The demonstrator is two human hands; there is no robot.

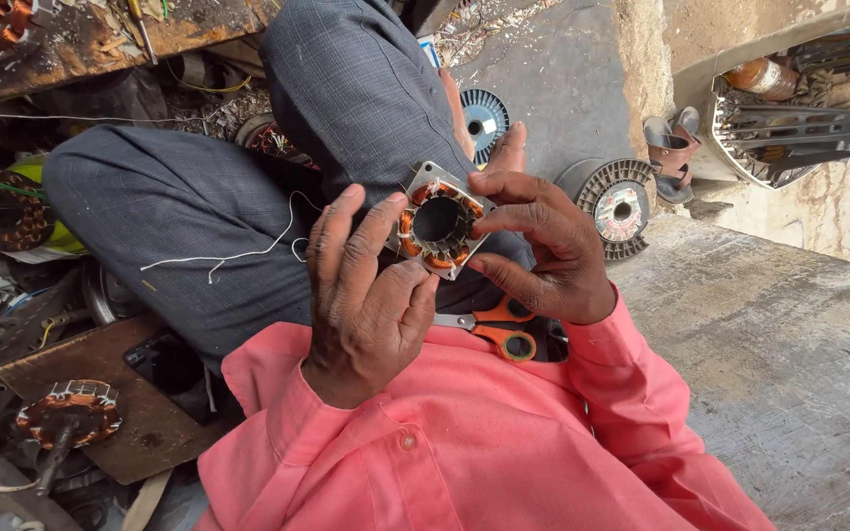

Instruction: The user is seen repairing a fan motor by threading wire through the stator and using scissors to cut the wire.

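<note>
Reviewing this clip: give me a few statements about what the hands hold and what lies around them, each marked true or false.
1. Both hands hold a square motor stator with copper windings. True.
2. The left hand grips the scissors. False: the orange-handled scissors lie in the lap, held by neither hand.
3. The right hand touches the stator's right edge. True.
4. A white thread trails across the grey trouser leg. True.
5. The person wears a blue shirt. False: the shirt is pink.
6. The wire spool sits on the person's knee. False: it stands on the concrete floor.
</note>
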